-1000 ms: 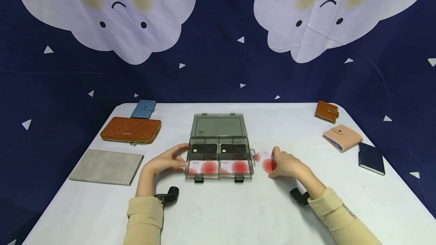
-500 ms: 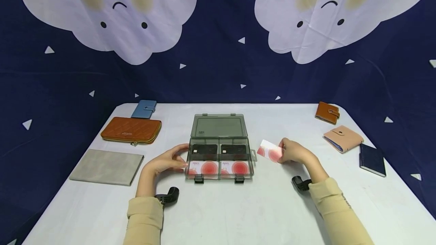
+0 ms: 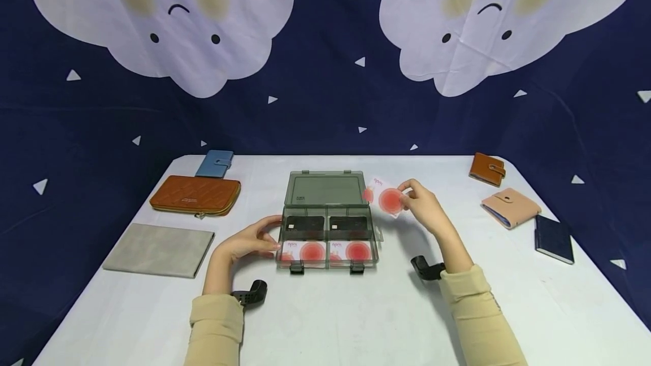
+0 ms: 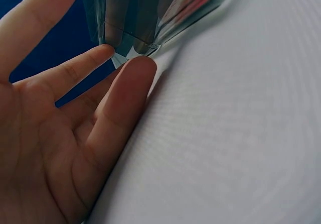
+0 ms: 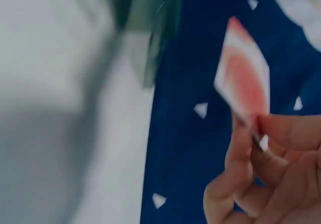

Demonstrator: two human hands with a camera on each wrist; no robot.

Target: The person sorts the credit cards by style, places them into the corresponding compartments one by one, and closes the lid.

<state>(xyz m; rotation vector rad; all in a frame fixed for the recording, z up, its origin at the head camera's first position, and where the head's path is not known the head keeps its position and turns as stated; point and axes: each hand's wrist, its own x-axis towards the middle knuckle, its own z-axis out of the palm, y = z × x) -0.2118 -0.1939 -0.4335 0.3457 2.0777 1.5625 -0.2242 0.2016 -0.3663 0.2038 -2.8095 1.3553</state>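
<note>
A smoky clear plastic box (image 3: 328, 239) sits open mid-table, its lid (image 3: 326, 188) lying back. Two black cards fill its far compartments and two white cards with red circles (image 3: 311, 251) lie in the near ones. My left hand (image 3: 249, 240) rests with straight fingers against the box's left wall; the left wrist view shows fingertips (image 4: 103, 50) touching the box corner (image 4: 128, 43). My right hand (image 3: 424, 206) pinches a white card with a red circle (image 3: 387, 198), raised beside the lid's right edge. The right wrist view shows that card (image 5: 246, 78) held at its corner, blurred.
On the white table (image 3: 330, 321): a blue wallet (image 3: 215, 163), an orange zip wallet (image 3: 195, 194) and a grey pouch (image 3: 160, 249) at left; a brown wallet (image 3: 487, 168), a pink wallet (image 3: 511, 206) and a dark navy one (image 3: 554, 237) at right. A dark cloud-print backdrop stands behind.
My right hand lifted the red-circle card from the table right of the box and carried it up and leftward, near the lid. My left hand stayed against the box.
</note>
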